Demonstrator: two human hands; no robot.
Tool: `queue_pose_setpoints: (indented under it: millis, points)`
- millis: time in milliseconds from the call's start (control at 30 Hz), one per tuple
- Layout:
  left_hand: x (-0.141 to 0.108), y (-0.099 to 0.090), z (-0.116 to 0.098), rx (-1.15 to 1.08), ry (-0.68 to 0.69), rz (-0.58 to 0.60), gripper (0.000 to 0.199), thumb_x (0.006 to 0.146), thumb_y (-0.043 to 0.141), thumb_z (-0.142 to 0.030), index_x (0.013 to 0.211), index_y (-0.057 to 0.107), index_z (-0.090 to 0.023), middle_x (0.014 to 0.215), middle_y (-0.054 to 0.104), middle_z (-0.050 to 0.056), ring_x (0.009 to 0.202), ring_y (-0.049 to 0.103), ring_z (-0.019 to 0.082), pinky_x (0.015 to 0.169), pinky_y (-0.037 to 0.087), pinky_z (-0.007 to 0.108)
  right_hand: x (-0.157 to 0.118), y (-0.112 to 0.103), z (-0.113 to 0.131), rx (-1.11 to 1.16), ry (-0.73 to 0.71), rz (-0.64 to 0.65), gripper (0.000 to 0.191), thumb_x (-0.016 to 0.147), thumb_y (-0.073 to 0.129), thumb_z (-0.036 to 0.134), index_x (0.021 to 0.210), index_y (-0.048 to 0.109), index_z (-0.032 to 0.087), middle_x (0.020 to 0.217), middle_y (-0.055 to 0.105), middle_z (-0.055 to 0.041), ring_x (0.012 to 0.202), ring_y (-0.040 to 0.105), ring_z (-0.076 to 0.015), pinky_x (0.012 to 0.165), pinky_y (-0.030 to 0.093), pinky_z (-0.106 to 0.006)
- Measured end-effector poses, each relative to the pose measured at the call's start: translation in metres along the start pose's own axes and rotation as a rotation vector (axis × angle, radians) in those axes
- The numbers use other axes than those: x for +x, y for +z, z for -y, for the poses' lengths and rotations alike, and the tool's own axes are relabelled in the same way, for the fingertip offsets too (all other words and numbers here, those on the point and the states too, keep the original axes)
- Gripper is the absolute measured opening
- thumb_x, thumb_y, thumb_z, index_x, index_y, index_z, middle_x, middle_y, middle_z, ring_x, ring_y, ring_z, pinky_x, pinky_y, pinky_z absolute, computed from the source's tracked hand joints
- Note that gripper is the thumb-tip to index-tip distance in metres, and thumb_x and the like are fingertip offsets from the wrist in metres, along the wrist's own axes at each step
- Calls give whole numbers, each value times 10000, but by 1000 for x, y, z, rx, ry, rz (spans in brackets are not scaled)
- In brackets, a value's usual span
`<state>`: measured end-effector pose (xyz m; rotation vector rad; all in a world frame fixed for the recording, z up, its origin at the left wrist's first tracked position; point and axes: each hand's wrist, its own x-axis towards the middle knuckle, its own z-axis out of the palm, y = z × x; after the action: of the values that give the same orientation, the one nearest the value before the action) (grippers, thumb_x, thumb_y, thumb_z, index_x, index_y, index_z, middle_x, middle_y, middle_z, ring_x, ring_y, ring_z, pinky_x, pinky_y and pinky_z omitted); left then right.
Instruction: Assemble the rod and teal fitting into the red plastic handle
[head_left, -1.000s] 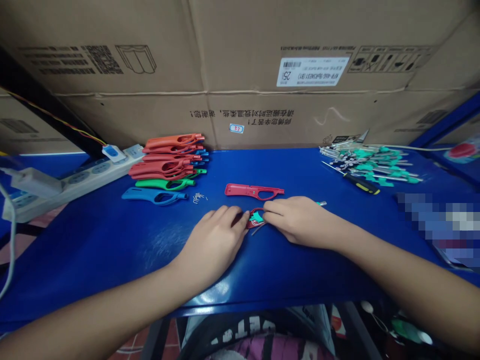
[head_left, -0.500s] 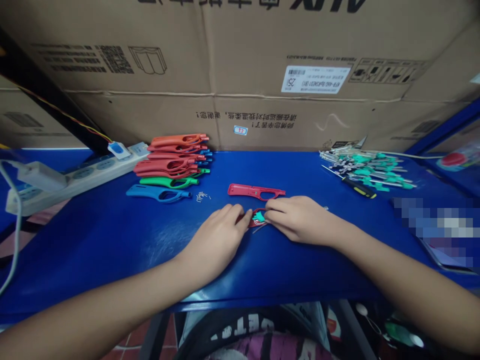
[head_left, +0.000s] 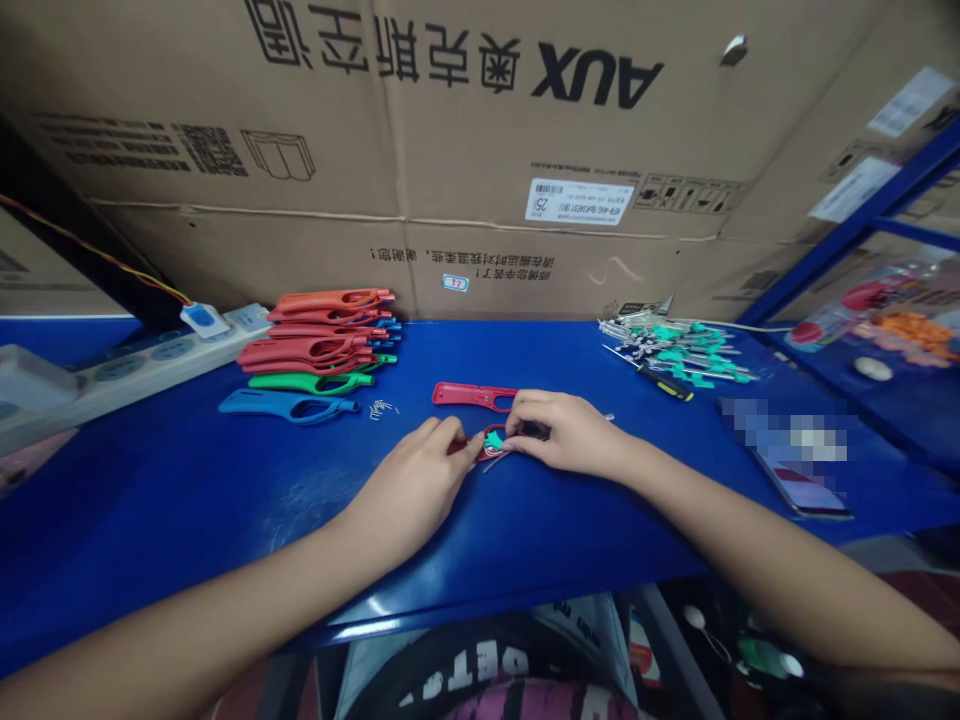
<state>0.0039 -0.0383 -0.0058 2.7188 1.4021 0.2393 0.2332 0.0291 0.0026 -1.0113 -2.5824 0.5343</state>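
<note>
My left hand (head_left: 416,480) is closed on the left end of a red lighter casing half (head_left: 482,456) lying low over the blue table. A green trigger piece (head_left: 494,439) sits in the casing's opening, with thin wires or rods beside it. My right hand (head_left: 566,430) pinches at the right side of the trigger piece, fingertips together. My fingers hide much of the casing. Just behind, another red casing half (head_left: 469,395) lies flat, its right end covered by my right hand.
Stacked lighter casings (head_left: 307,350) lie left beside a power strip (head_left: 165,350). Small metal pins (head_left: 382,409) are near them. Green-and-metal inner parts (head_left: 682,345), a screwdriver (head_left: 667,384) and a phone (head_left: 802,480) are on the right. A large cardboard box (head_left: 450,150) stands behind.
The camera view has tilted up and turned right, so everything sits further left. My right fingers have shifted slightly at the trigger piece; the left hand keeps its hold.
</note>
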Motion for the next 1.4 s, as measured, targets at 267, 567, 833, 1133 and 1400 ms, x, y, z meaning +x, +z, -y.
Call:
queue_pose_setpoints:
  millis: [267,567,833,1133,1400]
  points:
    - [-2,2,3,-39,-1,-19,368,1030,429,-195,1341,619,-145,1067,585,138,945,561,262,828,540,433,2,-12,-28,69,-39,-189,232,984,562,406,986,683,208,956,669,-34,847,608,-141,743,438,-264]
    - [0,4,12,-176,80,-92,325,1032,441,-225,1278,646,-165,1094,610,117,963,587,252,859,537,432,-9,-35,-63,-319,239,-36,345,956,538,438,697,523,210,724,613,5,632,482,-132,570,291,-265]
    - [7,7,20,-312,82,-116,304,1019,478,-256,1271,647,-229,1157,626,91,1023,608,235,921,528,407,-23,-71,-88,-351,411,-109,220,901,570,423,838,648,227,827,699,-13,737,598,-160,623,361,-264]
    - [7,5,19,-318,73,-136,319,1005,487,-287,1276,645,-227,1169,635,93,1044,606,239,933,524,417,-66,-120,-146,-471,827,-423,186,803,601,345,895,683,206,955,733,-84,827,648,-243,611,382,-300]
    - [7,5,19,-321,65,-143,323,999,491,-275,1280,643,-228,1157,642,93,1050,606,246,929,518,420,-56,-110,-152,-537,691,-479,365,858,563,317,1172,656,155,1190,651,-163,1078,577,-291,909,426,-382]
